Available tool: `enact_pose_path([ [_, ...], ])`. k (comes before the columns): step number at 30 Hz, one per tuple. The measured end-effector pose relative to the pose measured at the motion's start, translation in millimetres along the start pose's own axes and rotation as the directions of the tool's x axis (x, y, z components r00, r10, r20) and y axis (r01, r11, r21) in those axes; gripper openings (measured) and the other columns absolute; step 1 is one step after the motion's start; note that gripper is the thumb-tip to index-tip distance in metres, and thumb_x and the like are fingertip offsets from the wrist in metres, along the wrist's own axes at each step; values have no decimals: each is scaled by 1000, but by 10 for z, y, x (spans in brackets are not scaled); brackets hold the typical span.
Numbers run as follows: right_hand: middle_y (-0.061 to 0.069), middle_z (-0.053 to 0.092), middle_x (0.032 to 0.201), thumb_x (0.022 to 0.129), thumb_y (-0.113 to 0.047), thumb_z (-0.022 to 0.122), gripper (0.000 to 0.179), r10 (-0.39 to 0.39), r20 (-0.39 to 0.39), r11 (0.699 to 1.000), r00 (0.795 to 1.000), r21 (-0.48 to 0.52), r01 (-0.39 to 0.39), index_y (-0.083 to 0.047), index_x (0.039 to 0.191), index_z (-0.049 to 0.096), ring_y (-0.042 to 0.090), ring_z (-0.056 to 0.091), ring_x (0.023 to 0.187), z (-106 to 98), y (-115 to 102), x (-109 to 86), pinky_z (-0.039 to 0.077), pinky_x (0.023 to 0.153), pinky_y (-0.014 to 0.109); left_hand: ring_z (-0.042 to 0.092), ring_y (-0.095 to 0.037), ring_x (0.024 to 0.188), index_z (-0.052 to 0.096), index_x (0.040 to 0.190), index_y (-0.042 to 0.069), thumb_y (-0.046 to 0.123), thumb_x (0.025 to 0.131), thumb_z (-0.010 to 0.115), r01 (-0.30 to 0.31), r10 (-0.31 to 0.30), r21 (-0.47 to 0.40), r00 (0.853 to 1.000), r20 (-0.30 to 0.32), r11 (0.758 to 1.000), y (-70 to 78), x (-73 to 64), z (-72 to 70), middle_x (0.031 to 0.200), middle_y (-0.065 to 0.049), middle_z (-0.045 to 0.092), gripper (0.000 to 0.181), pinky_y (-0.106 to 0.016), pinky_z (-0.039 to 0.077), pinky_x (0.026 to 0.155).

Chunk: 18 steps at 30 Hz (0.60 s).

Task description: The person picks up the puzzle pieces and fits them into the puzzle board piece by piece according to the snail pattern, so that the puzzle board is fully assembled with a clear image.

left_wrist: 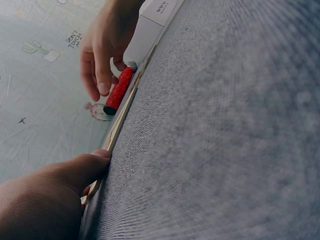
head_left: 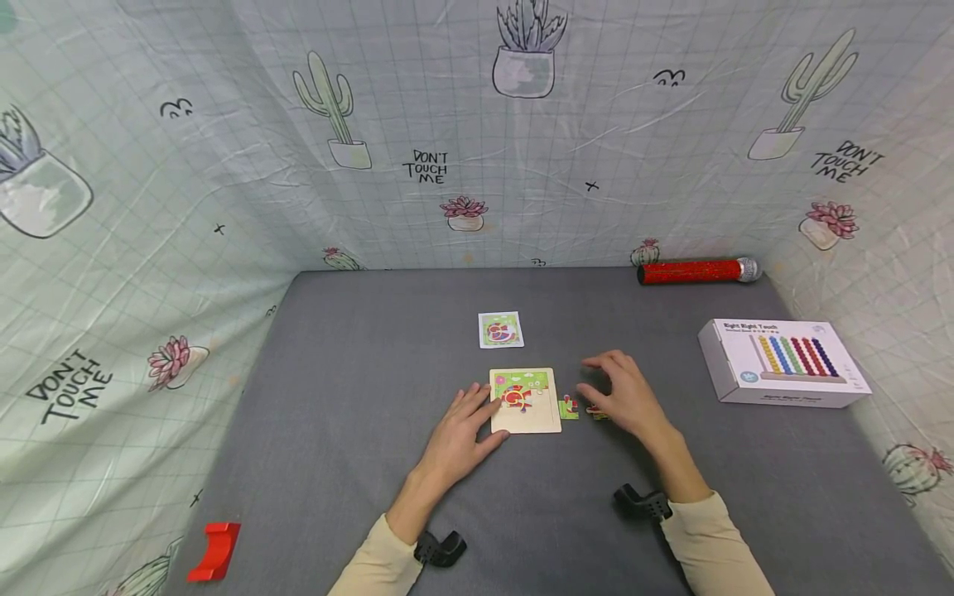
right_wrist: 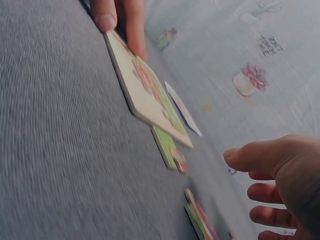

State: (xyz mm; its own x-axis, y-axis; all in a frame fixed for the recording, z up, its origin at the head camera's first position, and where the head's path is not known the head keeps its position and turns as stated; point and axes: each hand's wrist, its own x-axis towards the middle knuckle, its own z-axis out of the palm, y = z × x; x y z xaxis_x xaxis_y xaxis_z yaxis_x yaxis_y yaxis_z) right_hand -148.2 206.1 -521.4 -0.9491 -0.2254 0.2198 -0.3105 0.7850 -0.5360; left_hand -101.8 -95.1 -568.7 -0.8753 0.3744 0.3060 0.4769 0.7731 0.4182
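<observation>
A square wooden puzzle board (head_left: 532,423) lies flat on the grey table, its upper part filled with a red and green picture and its lower part bare wood. My left hand (head_left: 458,437) rests against the board's left side, fingers extended over the upper edge and thumb at the lower left corner. Just right of the board lies a green and red puzzle piece (head_left: 569,408). Over another puzzle piece (head_left: 599,413), partly hidden, hovers my right hand (head_left: 629,397), thumb and fingers apart with nothing between them. In the right wrist view, that hand is clear of the pieces (right_wrist: 197,220).
Behind the board is a small picture card (head_left: 501,330). To the right stands a white box (head_left: 786,364), with a red tube (head_left: 693,272) at the back edge. A red curved block (head_left: 214,552) lies at front left. Printed cloth (head_left: 522,207) hangs behind the table.
</observation>
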Motion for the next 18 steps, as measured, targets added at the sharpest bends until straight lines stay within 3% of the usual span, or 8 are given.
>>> enact_pose_path([
  [10,18,60,116,87,-21,77,44,22,-41,1000,999,-2,-23,0,124,66,37,51,113,-92,230,-38,47,96,58,47,-31,143,65,134,9,41,89,74,6,-6,-6,1000,1,1000,9,-3,-6,147,-13,56,56,-46,35,123],
  [18,20,59,117,88,-20,76,42,63,-47,998,997,-12,-64,1,123,65,38,52,113,-121,372,-40,46,97,58,47,-30,143,65,134,10,41,89,74,10,-10,-3,1000,4,1000,15,1,-10,147,-12,56,56,-47,35,123],
])
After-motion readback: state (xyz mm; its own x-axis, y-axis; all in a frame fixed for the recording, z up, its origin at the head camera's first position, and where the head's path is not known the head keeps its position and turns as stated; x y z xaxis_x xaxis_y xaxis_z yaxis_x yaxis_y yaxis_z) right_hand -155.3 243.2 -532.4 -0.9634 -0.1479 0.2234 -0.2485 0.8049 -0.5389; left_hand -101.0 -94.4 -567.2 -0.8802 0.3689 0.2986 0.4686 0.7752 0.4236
